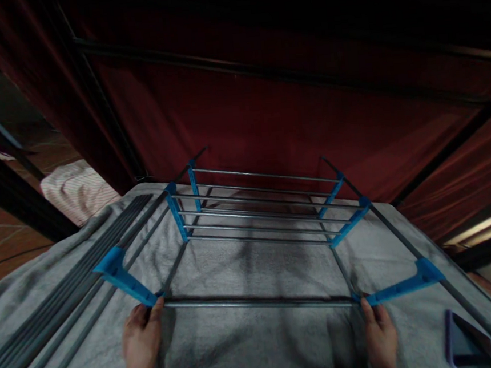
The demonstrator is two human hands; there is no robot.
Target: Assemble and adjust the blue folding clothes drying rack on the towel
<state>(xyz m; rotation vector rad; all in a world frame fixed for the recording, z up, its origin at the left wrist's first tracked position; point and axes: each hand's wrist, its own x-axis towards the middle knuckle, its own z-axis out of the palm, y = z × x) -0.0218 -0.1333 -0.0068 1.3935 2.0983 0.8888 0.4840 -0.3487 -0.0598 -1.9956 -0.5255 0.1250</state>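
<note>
A partly assembled rack [252, 211] of grey metal rods and blue plastic brackets stands on a grey cloth. My left hand [142, 337] pinches the lower end of the near-left blue bracket [124, 276], where a cross rod [256, 303] meets it. At the rod's other end, my right hand [379, 332] is closed on the inner end of the near-right blue bracket [403, 289]. The rod spans between both hands, close above the cloth. Farther off, two pairs of blue brackets carry several parallel rods. My fingers partly hide both joints.
Several loose grey tubes [77, 279] lie side by side along the left. A phone [468, 341] rests on the cloth [260, 349] at the lower right. Dark red curtains [266, 125] hang behind a dark frame, and a striped cloth [78, 190] is beyond the left edge.
</note>
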